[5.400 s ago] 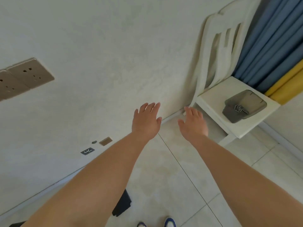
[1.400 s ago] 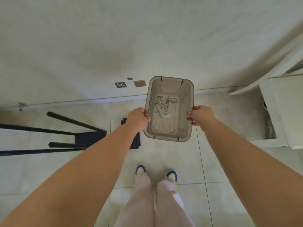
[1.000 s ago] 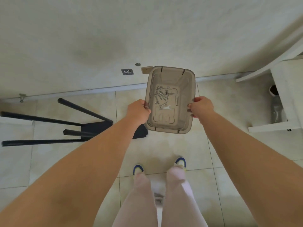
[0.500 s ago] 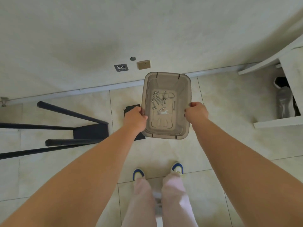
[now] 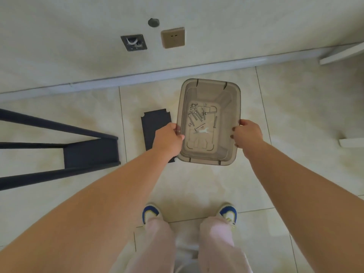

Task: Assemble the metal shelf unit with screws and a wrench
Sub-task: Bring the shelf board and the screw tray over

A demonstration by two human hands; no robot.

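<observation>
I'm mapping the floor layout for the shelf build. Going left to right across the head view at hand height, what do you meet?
Black shelf frame → flat black panel → left hand → grey bin holding screws → right hand → white chair leg.

I stand on a pale cream tiled floor (image 5: 197,184) with thin dark grout lines, my blue-and-white shoes (image 5: 150,212) planted on it. A flat black metal panel with notched corners (image 5: 155,123) lies on the tiles near the wall. To its left lies a black metal shelf frame of long bars (image 5: 59,150).
</observation>
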